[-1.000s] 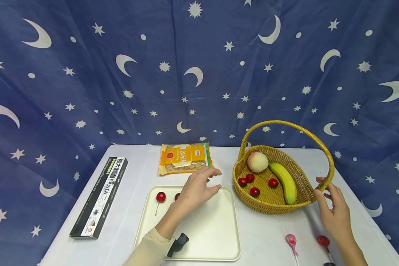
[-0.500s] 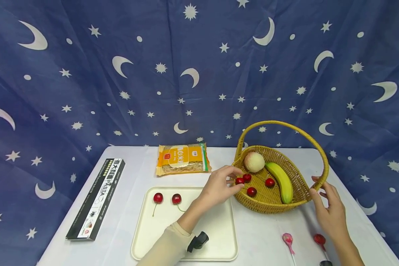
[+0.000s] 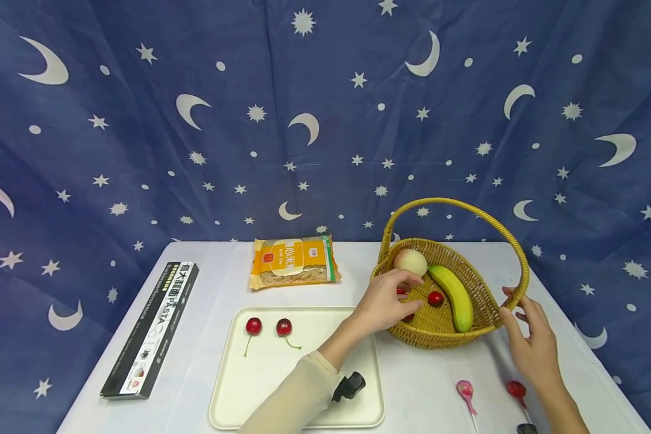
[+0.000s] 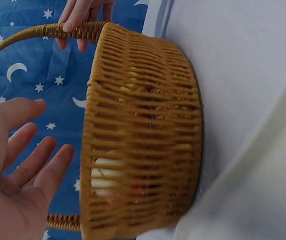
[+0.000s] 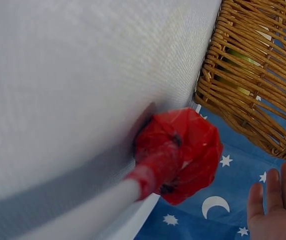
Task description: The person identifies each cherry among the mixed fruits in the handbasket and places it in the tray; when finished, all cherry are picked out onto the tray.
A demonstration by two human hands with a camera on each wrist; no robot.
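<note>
My left hand (image 3: 385, 301) reaches over the near left rim of the wicker basket (image 3: 431, 342), its fingers apart and holding nothing. In the left wrist view, that hand (image 4: 23, 170) hovers beside the basket's rim. With thumb and fingers, my right hand (image 3: 534, 346) grips the foot of the basket's arched handle (image 3: 469, 208). Inside the basket lie a peach (image 3: 410, 260), a banana (image 3: 457, 298) and a red cherry (image 3: 436, 298). Other cherries there are partly hidden by my left hand. Two stemmed cherries (image 3: 254, 326) rest on the cream tray (image 3: 260, 392).
An orange noodle packet (image 3: 295, 260) lies behind the tray. At the left is a long black pasta box (image 3: 150, 331). A pink lollipop (image 3: 465, 390) and a red lollipop (image 3: 517, 390) lie in front of the basket, near my right forearm. A starry blue cloth (image 3: 325, 120) hangs behind.
My left hand has moved right, from above the tray to over the basket, uncovering the second cherry on the tray. My right hand stays on the handle. The head view has shifted slightly.
</note>
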